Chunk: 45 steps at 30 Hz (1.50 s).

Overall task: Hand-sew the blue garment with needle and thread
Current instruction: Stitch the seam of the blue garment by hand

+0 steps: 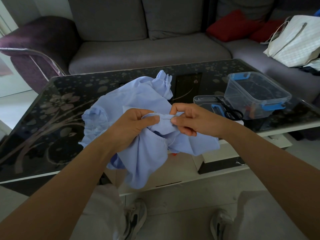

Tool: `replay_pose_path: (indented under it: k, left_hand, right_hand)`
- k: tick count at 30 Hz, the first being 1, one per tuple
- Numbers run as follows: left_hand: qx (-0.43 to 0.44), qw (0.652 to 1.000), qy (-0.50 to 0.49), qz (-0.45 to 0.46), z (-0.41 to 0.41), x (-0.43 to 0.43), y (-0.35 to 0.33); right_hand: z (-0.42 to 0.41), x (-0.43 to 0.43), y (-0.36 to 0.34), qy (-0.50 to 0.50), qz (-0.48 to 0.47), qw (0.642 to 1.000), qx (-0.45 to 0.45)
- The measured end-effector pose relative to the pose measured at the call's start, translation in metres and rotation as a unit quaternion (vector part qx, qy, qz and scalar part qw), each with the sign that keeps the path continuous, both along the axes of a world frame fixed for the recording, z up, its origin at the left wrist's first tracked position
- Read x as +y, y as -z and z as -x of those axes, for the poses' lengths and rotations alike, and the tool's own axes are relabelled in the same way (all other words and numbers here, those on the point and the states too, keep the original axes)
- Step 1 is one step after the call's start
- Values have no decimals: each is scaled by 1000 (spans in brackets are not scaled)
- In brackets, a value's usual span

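A light blue garment (138,101) lies bunched over the near edge of the dark glass table and hangs down in front of me. My left hand (133,125) grips a folded edge of it, thumb pressed on top. My right hand (188,118) pinches the same edge from the right, thumb and forefinger closed on the thin needle (166,119), which lies flat along the fold between my two thumbs. A pale thread (170,142) dangles below the fold, barely visible.
A dark floral glass table (52,110) fills the middle. At its right stand a clear plastic box with blue clips (256,94), its lid, and black scissors (232,113). A grey sofa (147,49) with red cushions and a white bag (294,42) is behind.
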State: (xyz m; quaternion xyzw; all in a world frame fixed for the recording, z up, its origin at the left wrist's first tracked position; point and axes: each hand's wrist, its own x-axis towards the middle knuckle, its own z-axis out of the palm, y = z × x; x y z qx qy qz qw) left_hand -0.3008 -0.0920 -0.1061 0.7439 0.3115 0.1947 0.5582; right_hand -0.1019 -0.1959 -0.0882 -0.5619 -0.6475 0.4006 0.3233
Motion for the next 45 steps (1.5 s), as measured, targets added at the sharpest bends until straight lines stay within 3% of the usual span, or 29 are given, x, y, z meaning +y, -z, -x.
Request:
replay_pose_path:
  k: [17, 23, 35, 40, 45]
  left_hand:
    - [6, 998, -6, 65, -6, 1, 4]
    - [-29, 995, -26, 90, -10, -1, 2]
    - [-51, 991, -36, 118, -20, -9, 5]
    - [-62, 988, -100, 95, -22, -8, 3]
    - [-56, 987, -116, 91, -27, -12, 1]
  right_hand:
    - [12, 6, 6, 46, -20, 998, 38]
    - [8, 7, 4, 64, -9, 994, 83]
    - [11, 9, 5, 65, -14, 995, 81]
    - [0, 16, 6, 215, -195, 957, -11]
    - [7, 13, 5, 146, -242, 958, -51]
